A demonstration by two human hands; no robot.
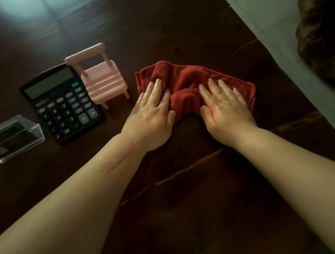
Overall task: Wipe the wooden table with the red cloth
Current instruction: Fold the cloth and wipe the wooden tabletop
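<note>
The red cloth lies bunched on the dark wooden table, right of centre. My left hand lies flat on the cloth's left part, fingers spread. My right hand presses flat on its right part, fingers spread too. A fold of cloth rises between the two hands. Neither hand is closed around the fabric.
A black calculator lies left of the cloth, with a small pink chair-shaped stand touching its right side. A clear plastic box sits at the far left. The table's right edge runs diagonally beside pale floor.
</note>
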